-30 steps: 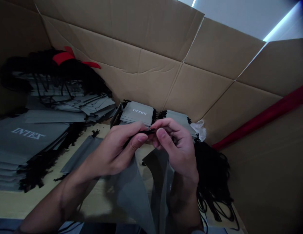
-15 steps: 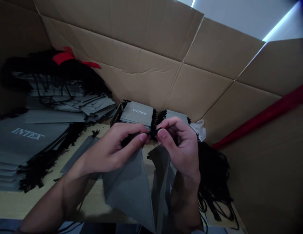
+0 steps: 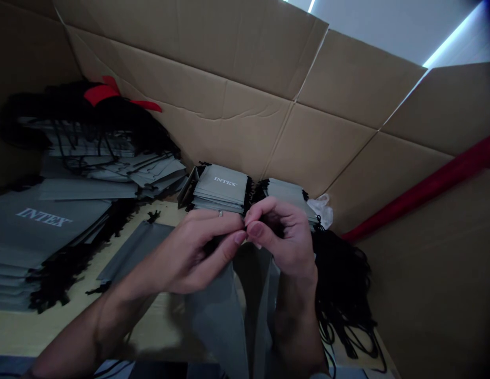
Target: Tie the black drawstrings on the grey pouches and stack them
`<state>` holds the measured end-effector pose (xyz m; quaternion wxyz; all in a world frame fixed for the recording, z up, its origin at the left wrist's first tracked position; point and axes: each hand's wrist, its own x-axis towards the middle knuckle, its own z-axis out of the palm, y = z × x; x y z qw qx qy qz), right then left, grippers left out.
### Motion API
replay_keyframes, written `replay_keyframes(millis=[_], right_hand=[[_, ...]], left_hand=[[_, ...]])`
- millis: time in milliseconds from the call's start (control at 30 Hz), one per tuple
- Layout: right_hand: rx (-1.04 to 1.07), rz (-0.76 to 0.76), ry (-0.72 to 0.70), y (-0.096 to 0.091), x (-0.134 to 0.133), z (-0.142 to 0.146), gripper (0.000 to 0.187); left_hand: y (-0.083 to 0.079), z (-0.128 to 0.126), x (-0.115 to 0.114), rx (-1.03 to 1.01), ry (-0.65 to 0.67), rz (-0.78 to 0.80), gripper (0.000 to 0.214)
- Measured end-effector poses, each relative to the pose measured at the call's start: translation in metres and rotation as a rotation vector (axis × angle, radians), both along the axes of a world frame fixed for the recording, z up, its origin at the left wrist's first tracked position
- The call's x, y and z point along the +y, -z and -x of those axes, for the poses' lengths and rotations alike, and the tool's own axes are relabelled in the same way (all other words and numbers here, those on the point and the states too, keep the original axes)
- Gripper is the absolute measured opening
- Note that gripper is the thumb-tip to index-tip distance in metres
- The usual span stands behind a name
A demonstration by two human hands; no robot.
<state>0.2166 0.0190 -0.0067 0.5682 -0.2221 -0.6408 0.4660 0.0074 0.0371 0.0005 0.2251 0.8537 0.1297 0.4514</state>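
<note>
My left hand (image 3: pixel 201 250) and my right hand (image 3: pixel 288 239) meet over the middle of the table, thumbs and forefingers pinched close together. Between the fingertips is the black cord of a grey drawstring bag, now mostly hidden by the fingers. The grey bag (image 3: pixel 217 321) hangs below both hands toward the table's front edge, its sides spread apart. Left of my left hand lies a single grey bag (image 3: pixel 134 247) with black cord ends. A heap of loose black cords (image 3: pixel 343 289) lies to the right of my right hand.
Stacked grey INTEX bags (image 3: pixel 79 210) fill the left side, with a corded pile (image 3: pixel 110 168) and red strip (image 3: pixel 102 95) behind. Two more stacks, one printed INTEX (image 3: pixel 221 189) and one plain-looking (image 3: pixel 286 192), stand before the cardboard wall (image 3: pixel 237 89). Clear plastic (image 3: pixel 322 210) sits beside them.
Both hands have come down slightly and their fingertips have drawn together. The black cord that showed between them is now mostly covered. The hanging bag has shifted a little lower.
</note>
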Motion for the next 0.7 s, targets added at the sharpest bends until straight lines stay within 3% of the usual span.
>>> replay_keyframes(millis=[100, 267, 500, 700], right_hand=[[0.113, 0.083, -0.112, 0.004, 0.002, 0.004, 0.008], [0.152, 0.136, -0.128, 0.006, 0.006, 0.009, 0.019], [-0.104, -0.006, 0.16, -0.006, 0.004, -0.011, 0.033], [-0.225, -0.045, 0.324, -0.014, -0.004, -0.017, 0.02]], left_hand=[[-0.001, -0.001, -0.004, -0.055, 0.074, 0.024, 0.017], [-0.004, 0.0, -0.001, -0.063, 0.086, 0.081, 0.024], [-0.003, 0.009, 0.011, -0.043, -0.028, 0.132, 0.037], [0.0, 0.015, 0.019, 0.003, -0.069, 0.148, 0.038]])
